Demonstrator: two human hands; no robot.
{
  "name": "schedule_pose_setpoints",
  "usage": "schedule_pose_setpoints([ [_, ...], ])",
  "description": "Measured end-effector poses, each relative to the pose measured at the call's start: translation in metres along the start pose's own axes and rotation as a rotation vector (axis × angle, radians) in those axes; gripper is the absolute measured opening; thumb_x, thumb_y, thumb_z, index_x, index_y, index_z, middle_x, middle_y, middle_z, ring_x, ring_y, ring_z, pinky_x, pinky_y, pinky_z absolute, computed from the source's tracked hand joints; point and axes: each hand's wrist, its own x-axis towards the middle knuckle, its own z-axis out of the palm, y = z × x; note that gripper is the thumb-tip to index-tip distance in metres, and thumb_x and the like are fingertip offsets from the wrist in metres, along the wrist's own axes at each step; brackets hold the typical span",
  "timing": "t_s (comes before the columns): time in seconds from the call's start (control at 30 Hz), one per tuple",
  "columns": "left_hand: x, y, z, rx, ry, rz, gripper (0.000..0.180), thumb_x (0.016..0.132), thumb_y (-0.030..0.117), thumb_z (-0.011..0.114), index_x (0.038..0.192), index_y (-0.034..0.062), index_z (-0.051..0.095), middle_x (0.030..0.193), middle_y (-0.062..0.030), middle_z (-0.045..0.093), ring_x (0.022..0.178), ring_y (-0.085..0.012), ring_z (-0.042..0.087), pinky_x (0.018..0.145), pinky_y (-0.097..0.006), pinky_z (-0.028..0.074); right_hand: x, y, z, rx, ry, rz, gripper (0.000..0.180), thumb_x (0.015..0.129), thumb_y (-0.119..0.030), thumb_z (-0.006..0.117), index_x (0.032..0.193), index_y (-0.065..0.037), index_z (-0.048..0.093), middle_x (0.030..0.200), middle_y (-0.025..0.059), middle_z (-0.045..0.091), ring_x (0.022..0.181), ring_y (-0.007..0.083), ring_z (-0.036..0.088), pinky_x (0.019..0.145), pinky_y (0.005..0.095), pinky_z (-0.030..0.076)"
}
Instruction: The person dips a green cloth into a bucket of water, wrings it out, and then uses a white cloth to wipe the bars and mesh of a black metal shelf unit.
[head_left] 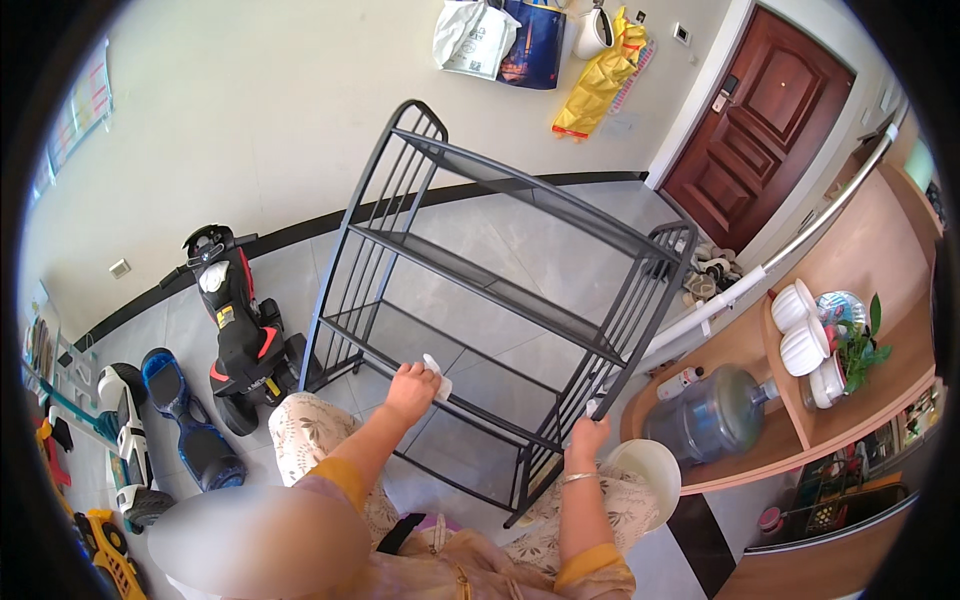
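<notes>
A black metal shelf rack (480,275) with several tiers and barred sides stands tilted in view in front of me. My left hand (408,396) is closed around a white cloth or tissue (440,382), pressed against the rack's lower front bar. At the rack's near right corner, my right hand (586,442) is closed on the side post. A small white bit (593,406) pokes out above its fingers; I cannot tell whether it is cloth or paper. Both hands are in front of my knees.
A white bucket (655,478) stands beside my right knee. To the left are a black toy motorcycle (240,320) and a blue hoverboard (190,420). On the right, a wooden shelf unit (720,450) holds a large water bottle (712,412). A brown door (757,120) is behind.
</notes>
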Motion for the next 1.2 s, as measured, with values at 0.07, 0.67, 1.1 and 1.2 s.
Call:
schedule_pose_setpoints([
  [0.07,-0.001,0.010,-0.002,-0.025,0.003,0.004,0.016,0.075,0.014,0.059,0.089,0.0122,0.066,0.084,0.0006,0.063,0.088,-0.0188,0.056,0.076,-0.034,0.042,0.008,0.002,-0.008,-0.045,0.019,0.020,0.022,0.079,0.006,0.048,0.097,0.002,0.061,0.078,0.0021,0.055,0.068,0.0145,0.047,0.061,0.0315,0.041],
  [0.67,-0.025,0.038,0.014,-0.200,0.038,-0.119,0.010,0.076,0.013,0.057,0.083,0.0129,0.064,0.080,-0.0025,0.063,0.086,-0.0218,0.059,0.075,-0.037,0.043,0.074,0.072,0.013,-0.588,-0.032,0.003,0.024,0.075,-0.006,0.050,0.092,0.002,0.065,0.092,0.0267,0.065,0.091,0.0465,0.059,0.080,0.0493,0.047],
  [1.1,-0.036,0.023,0.042,-0.401,-0.102,-0.219,0.028,0.070,0.005,0.060,0.097,0.0116,0.065,0.092,-0.0061,0.064,0.094,-0.0273,0.058,0.085,-0.039,0.044,0.073,0.102,0.040,-0.682,-0.147,0.156,0.024,0.077,-0.009,0.050,0.093,0.003,0.064,0.094,0.0262,0.065,0.094,0.0453,0.059,0.083,0.0476,0.046],
  [1.2,-0.023,0.029,0.042,-0.463,-0.244,-0.230,0.042,0.069,0.004,0.063,0.111,0.0104,0.062,0.109,-0.0085,0.064,0.109,-0.0286,0.055,0.096,-0.041,0.042,0.080,0.123,0.022,-0.655,-0.155,0.242,0.030,0.080,-0.008,0.056,0.108,0.003,0.061,0.108,0.0252,0.059,0.103,0.0446,0.055,0.085,0.0484,0.046],
])
